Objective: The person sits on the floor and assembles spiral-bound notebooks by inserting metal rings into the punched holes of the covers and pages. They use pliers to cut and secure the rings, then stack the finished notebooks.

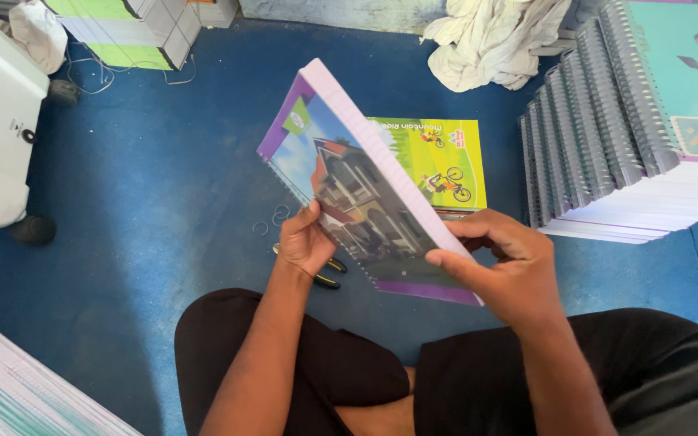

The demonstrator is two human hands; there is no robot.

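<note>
Head view: both hands gripped a spiral-bound notebook above the blue floor, left hand at its coil edge, right hand at its lower corner; pliers lay beneath, a bound stack stood finished alongside.

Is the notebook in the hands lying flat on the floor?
No. The notebook is raised and tilted above the blue floor, held by the left hand and the right hand.
</note>
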